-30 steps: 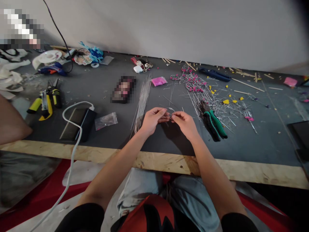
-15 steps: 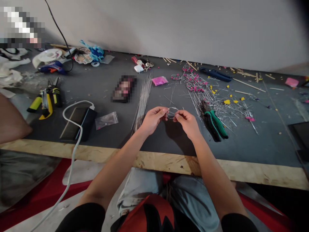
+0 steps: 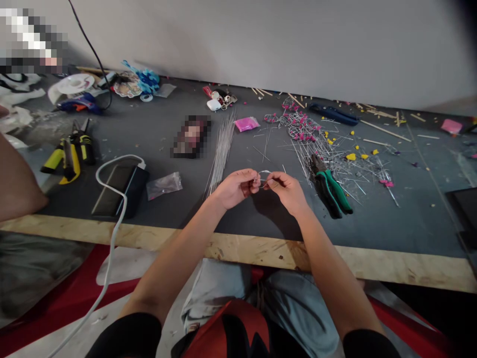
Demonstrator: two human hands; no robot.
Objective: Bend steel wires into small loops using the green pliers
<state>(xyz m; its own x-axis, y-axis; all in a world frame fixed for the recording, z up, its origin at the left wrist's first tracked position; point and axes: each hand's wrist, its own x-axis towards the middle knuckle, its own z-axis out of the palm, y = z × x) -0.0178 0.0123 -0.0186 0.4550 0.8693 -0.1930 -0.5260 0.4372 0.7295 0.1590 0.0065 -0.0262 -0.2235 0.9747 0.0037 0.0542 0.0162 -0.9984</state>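
A thin silver wire bent into a small loop (image 3: 264,172) hangs between my two hands, above the dark table near its front edge. My left hand (image 3: 240,188) pinches the loop's left side with thumb and fingers. On the right side, my right hand (image 3: 283,188) grips the same wire between thumb and forefinger. A bundle of straight wires (image 3: 222,151) lies just beyond and left of my left hand. Pliers with green and black handles (image 3: 332,191) rest to the right of my right hand, beside a heap of wire pieces with pink beads (image 3: 300,124).
A power bank (image 3: 119,189) with a white cable, a small plastic bag (image 3: 164,185) and yellow-handled tools (image 3: 69,154) lie left. Behind are a pink packet (image 3: 246,124) and earbuds case (image 3: 213,104). Another person's arm (image 3: 18,184) shows at the left edge.
Both hands have drawn slightly closer together around the wire loop. My left hand has turned, with its fingers now lower and more curled. The loop looks narrower between them.
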